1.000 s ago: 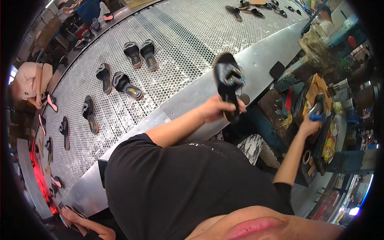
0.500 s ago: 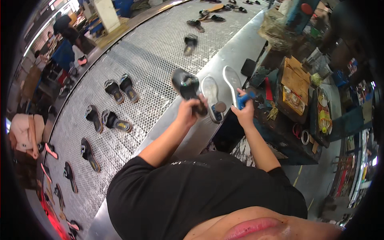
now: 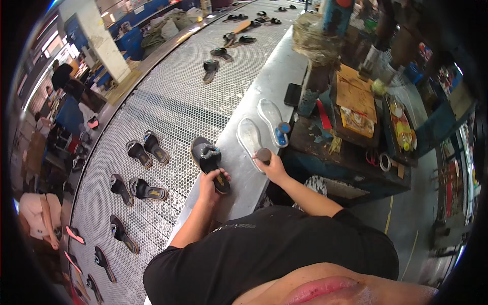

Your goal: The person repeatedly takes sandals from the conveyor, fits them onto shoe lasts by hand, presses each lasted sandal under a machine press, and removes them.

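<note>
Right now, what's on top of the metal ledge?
Two pale soles: one bears a blue handle; the right hand grips the other's brown-topped handle. A flat black slab lies farther back. Whatever the soles, sandal and left hand cover is hidden.

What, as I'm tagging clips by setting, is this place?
Likely a footwear workshop: sandals spread across a perforated surface, two sole-shaped pieces on its metal edge, and a cluttered workbench alongside.

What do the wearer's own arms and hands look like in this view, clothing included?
A black short-sleeved fabric shirt with small pale lettering on the chest covers the upper arms. Both forearms are bare; no glove, watch or bracelet shows on the left hand or right hand. Rings cannot be ruled out.
</note>
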The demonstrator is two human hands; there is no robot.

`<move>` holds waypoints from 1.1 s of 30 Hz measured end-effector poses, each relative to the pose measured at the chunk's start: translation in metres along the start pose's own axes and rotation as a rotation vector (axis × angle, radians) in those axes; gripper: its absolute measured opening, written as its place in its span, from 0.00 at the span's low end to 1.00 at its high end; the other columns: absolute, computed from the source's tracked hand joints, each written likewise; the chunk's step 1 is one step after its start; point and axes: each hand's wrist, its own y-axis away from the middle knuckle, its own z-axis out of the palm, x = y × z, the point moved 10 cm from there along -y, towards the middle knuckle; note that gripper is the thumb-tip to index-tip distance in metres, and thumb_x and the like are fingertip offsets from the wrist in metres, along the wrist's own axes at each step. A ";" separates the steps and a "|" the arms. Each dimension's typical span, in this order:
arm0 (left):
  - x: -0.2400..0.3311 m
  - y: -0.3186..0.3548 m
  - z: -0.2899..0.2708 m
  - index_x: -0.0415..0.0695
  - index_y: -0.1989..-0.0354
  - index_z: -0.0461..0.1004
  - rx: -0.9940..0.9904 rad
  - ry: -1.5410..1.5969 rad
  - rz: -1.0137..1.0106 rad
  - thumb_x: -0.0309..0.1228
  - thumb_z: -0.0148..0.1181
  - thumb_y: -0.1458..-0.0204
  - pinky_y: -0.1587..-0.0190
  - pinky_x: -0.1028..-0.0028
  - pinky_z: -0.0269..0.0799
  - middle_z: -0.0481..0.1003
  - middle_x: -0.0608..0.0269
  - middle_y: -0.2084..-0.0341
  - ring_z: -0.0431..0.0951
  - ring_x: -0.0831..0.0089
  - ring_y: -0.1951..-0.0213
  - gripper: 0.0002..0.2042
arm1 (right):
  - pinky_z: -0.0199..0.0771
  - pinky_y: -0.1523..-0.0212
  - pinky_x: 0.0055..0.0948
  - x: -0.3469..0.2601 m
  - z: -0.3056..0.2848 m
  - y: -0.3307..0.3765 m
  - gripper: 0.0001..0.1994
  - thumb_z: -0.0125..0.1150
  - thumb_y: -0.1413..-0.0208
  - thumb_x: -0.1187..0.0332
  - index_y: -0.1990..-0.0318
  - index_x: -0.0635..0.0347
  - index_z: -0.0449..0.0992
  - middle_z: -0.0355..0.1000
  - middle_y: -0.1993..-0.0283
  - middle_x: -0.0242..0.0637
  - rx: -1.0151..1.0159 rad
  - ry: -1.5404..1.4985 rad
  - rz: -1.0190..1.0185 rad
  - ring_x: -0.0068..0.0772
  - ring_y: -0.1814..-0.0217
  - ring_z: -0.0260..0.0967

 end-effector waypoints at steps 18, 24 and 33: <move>-0.054 0.020 0.199 0.39 0.55 0.67 -0.362 -0.161 0.090 0.39 0.54 0.40 0.59 0.73 0.70 0.74 0.63 0.66 0.74 0.75 0.64 0.15 | 0.56 0.36 0.38 -0.154 -0.041 0.090 0.13 0.58 0.40 0.70 0.52 0.62 0.63 0.69 0.51 0.41 0.146 -0.320 -0.389 0.34 0.44 0.66; -0.074 0.039 0.218 0.40 0.52 0.67 -0.459 -0.211 -0.058 0.37 0.52 0.38 0.55 0.72 0.69 0.73 0.62 0.63 0.73 0.75 0.61 0.14 | 0.40 0.29 0.43 -0.146 -0.040 0.118 0.31 0.64 0.54 0.72 0.42 0.61 0.56 0.51 0.29 0.48 0.190 0.278 -0.211 0.49 0.25 0.42; -0.030 0.062 0.255 0.43 0.34 0.58 -0.893 -0.841 0.354 0.29 0.55 0.41 0.43 0.68 0.63 0.63 0.57 0.47 0.66 0.66 0.43 0.26 | 0.63 0.40 0.34 -0.168 -0.130 0.116 0.31 0.68 0.61 0.76 0.45 0.63 0.64 0.67 0.40 0.42 0.694 0.329 -0.345 0.34 0.39 0.64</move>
